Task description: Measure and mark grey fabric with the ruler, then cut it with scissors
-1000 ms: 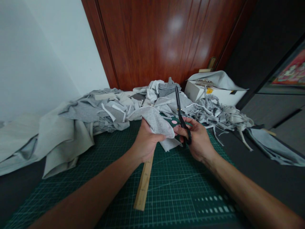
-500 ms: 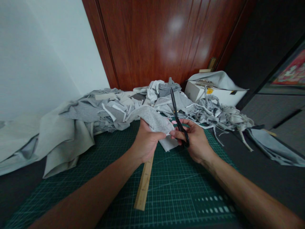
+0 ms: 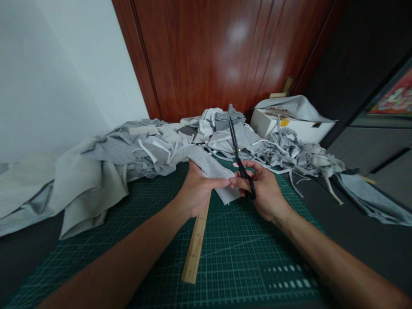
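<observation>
A grey piece of fabric (image 3: 210,166) is pinched between the thumb and fingers of my left hand (image 3: 198,189). Black scissors (image 3: 237,150) rest in my right hand (image 3: 262,186), blades pointing up and away, their handles against the palm and fingers. The thumb and fingertips of my right hand also meet the fabric's right edge, close to my left thumb. One end of the fabric hangs down below both hands. Under my left hand, a wooden ruler (image 3: 195,253) lies on the green cutting mat (image 3: 238,262). A small pink item shows beside the scissors.
Heaped grey and white fabric scraps (image 3: 154,148) line the mat's far side. Tangled strips (image 3: 299,154) lie at the right, before a white box (image 3: 296,128). A larger pale cloth (image 3: 86,189) spreads at the left. Behind stands a brown door (image 3: 199,56).
The fabric between my hands is folded narrower, and its pink marking no longer shows. My left thumb has slid slightly right, towards my right fingertips. The scissors have tilted a little left.
</observation>
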Tool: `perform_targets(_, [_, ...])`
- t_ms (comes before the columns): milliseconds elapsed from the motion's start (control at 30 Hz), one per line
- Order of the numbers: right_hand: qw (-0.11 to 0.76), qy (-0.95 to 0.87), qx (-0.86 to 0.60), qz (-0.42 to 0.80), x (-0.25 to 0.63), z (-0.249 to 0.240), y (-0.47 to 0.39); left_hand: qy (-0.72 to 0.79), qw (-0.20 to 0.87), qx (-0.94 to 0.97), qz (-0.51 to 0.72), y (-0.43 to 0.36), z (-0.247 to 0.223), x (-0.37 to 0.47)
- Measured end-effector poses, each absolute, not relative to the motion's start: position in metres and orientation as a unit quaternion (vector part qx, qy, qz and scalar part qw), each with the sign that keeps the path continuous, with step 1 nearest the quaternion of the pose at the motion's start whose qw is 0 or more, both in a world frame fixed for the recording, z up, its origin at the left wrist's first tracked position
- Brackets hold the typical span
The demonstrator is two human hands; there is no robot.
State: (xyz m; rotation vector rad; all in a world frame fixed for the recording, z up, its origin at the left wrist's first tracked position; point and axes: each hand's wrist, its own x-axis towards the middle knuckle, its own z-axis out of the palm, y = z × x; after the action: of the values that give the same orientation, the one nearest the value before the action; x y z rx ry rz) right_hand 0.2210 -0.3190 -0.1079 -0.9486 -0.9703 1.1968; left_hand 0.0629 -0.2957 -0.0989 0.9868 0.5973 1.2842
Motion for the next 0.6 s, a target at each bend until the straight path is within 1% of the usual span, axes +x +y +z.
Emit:
perform_targets(100, [0.614, -0.431, -0.419, 0.511, 0.22, -0.107, -0.319, 0.252, 0.654, 0.445, 0.557, -0.292, -0.1, 0.06])
perform_targets(333, [0.596, -0.46, -0.413, 0.513, 0.218, -0.112, -0.321, 0.245, 0.624, 0.476, 0.57, -0.289, -0.089, 0.054])
perform_targets(467, [0.564, -0.483, -0.429, 0.515, 0.217, -0.112, -0.327, 0.243, 0.606, 0.493, 0.575, -0.287, -0.081, 0.048])
perform_targets(600, [0.517, -0.525, -0.432, 0.521, 0.217, -0.108, -0.334, 0.255, 0.56, 0.49, 0.618, -0.279, -0.073, 0.038])
